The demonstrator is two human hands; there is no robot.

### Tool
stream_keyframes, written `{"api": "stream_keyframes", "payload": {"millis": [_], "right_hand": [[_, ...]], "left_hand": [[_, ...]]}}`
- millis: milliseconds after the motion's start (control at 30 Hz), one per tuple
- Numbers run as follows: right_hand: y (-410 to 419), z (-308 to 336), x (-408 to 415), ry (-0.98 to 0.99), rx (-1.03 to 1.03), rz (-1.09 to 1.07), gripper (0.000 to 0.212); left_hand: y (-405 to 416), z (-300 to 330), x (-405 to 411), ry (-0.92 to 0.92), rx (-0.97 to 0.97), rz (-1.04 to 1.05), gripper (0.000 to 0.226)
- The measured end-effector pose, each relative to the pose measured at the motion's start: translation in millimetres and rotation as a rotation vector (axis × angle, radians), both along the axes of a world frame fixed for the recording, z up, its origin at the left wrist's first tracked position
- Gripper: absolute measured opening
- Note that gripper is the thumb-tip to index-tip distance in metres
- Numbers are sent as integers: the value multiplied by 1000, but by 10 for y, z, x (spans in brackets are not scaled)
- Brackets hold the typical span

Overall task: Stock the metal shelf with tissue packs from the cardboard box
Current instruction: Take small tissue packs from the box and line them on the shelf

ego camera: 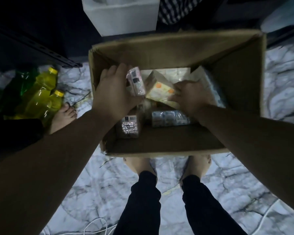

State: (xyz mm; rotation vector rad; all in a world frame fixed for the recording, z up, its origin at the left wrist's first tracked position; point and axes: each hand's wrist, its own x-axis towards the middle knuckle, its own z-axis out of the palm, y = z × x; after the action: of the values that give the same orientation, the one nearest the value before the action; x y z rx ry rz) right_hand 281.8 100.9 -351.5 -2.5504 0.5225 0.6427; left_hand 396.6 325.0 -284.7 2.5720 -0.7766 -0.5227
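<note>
My left hand [112, 92] has its grip closed around a pink-wrapped tissue pack [136, 82], lifted clear of the others. My right hand [191, 97] presses on an orange-dotted pack [161, 89]; fingers are blurred, so I cannot tell whether that grip has closed. Both are inside the cardboard box [176, 48] on the floor. Below my hands, more packs: a blue one [168, 118] and a shiny one [128, 127]. Step looks like pick-up, mid-task. Next: secure the right pack, lift both out, turn left toward the dark metal shelf [41, 46]. Yellow bottles [46, 97] stand beside the box.
</note>
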Motion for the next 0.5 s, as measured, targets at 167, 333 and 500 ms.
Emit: {"api": "stream_keyframes", "payload": {"millis": [167, 333, 500], "right_hand": [[-27, 892, -141, -117, 121, -347, 54], [-45, 2083, -256, -229, 258, -504, 47], [-54, 3460, -389, -399, 357, -551, 32]], "left_hand": [[55, 894, -83, 127, -181, 167, 86], [48, 1947, -169, 207, -344, 325, 73], [65, 3074, -215, 162, -400, 316, 68]]}}
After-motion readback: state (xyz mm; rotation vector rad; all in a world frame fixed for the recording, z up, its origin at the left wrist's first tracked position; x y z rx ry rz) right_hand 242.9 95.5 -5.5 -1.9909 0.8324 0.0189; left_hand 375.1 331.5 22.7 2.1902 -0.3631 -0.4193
